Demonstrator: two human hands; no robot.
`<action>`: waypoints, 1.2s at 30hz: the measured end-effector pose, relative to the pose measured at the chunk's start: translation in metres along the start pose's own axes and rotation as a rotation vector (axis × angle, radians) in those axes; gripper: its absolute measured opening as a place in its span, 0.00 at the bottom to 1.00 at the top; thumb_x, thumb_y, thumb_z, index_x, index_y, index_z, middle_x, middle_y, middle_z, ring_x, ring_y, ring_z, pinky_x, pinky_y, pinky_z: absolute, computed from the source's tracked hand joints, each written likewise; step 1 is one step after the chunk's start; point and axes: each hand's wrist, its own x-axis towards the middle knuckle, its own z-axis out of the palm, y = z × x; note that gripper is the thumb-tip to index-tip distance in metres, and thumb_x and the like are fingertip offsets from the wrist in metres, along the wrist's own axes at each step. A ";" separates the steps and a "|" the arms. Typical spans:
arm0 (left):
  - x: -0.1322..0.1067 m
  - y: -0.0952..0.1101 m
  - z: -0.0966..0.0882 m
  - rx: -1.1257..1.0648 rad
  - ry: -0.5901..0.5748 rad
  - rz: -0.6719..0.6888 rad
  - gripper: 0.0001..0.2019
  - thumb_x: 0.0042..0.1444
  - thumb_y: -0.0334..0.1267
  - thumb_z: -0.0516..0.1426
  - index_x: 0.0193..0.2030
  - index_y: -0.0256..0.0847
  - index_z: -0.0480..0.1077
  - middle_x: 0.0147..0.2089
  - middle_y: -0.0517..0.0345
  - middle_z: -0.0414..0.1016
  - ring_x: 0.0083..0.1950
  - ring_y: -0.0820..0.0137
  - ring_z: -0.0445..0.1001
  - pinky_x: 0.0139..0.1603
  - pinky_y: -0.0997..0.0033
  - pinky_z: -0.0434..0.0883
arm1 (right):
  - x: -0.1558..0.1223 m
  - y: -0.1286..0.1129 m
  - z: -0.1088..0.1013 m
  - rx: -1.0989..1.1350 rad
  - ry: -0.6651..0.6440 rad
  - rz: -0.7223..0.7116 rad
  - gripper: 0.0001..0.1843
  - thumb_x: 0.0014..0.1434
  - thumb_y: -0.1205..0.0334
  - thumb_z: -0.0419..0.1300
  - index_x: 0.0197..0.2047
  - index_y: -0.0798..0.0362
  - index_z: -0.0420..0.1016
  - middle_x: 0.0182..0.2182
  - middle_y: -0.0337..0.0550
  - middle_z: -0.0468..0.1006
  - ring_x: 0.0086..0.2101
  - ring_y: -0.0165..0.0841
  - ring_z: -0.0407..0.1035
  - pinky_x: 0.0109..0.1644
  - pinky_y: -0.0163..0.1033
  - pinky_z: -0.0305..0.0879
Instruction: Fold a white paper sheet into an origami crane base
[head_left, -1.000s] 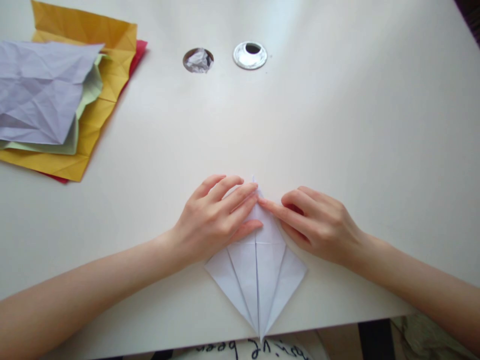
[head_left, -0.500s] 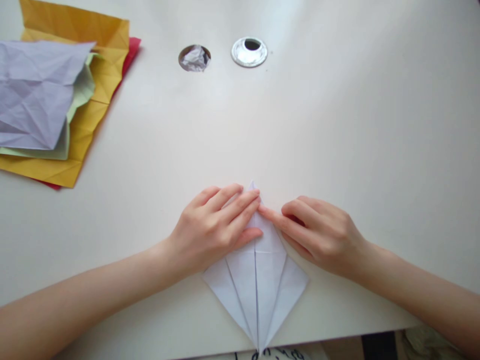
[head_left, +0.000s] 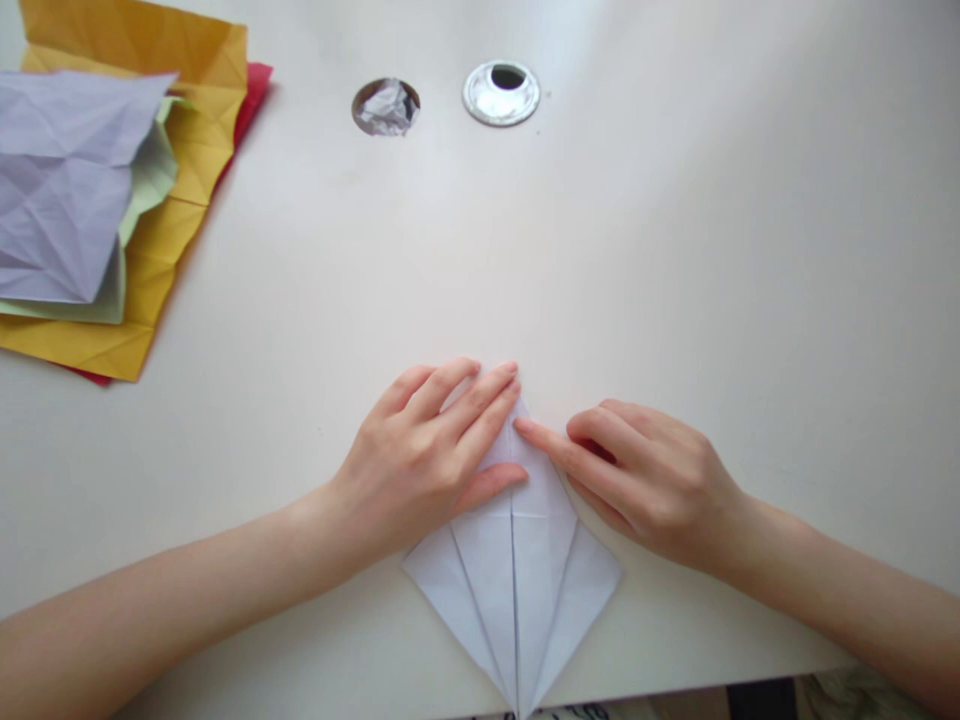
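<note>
A white sheet of paper, folded into a kite-like shape with a centre slit and side flaps, lies flat near the table's front edge. My left hand rests flat over its upper left part, fingers stretched and thumb across the centre line; it hides the fold beneath and most of the top tip. On the other side, my right hand touches the paper's upper right part with an extended index fingertip, just below the left fingertips. Its other fingers are curled, and nothing shows in them.
Creased sheets lie stacked at the far left: lilac paper, pale green paper, yellow paper and red paper. A round table hole holds crumpled material. Beside it sits a silvery ring cap with an opening.
My left fingers have shifted slightly up over the paper's tip. My right index fingertip has moved a little down the paper. The whole view has shifted slightly.
</note>
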 end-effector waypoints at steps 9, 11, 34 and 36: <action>0.000 0.000 -0.001 0.018 -0.005 0.011 0.19 0.57 0.45 0.51 0.52 0.38 0.65 0.55 0.54 0.68 0.52 0.61 0.67 0.48 0.62 0.62 | 0.005 -0.002 0.000 -0.068 -0.002 0.053 0.16 0.56 0.70 0.52 0.47 0.58 0.70 0.21 0.39 0.66 0.24 0.29 0.58 0.27 0.35 0.57; -0.001 0.000 -0.001 0.025 -0.011 0.010 0.19 0.57 0.45 0.51 0.52 0.37 0.65 0.55 0.54 0.67 0.52 0.61 0.67 0.48 0.62 0.62 | 0.004 -0.002 0.000 -0.070 0.011 0.064 0.15 0.55 0.70 0.52 0.46 0.58 0.71 0.20 0.39 0.66 0.24 0.29 0.57 0.27 0.35 0.57; -0.001 0.000 -0.001 0.048 -0.011 0.029 0.19 0.57 0.45 0.50 0.52 0.37 0.65 0.55 0.52 0.67 0.52 0.61 0.66 0.48 0.62 0.62 | 0.000 0.005 -0.002 0.012 -0.013 -0.024 0.15 0.57 0.69 0.51 0.48 0.56 0.69 0.20 0.37 0.64 0.25 0.28 0.58 0.27 0.34 0.56; -0.001 0.001 -0.001 0.054 -0.015 0.030 0.20 0.57 0.46 0.50 0.52 0.37 0.65 0.55 0.52 0.67 0.52 0.61 0.67 0.48 0.62 0.62 | 0.001 0.004 -0.002 0.014 -0.005 -0.027 0.14 0.57 0.69 0.52 0.47 0.57 0.70 0.19 0.37 0.64 0.24 0.28 0.58 0.26 0.34 0.55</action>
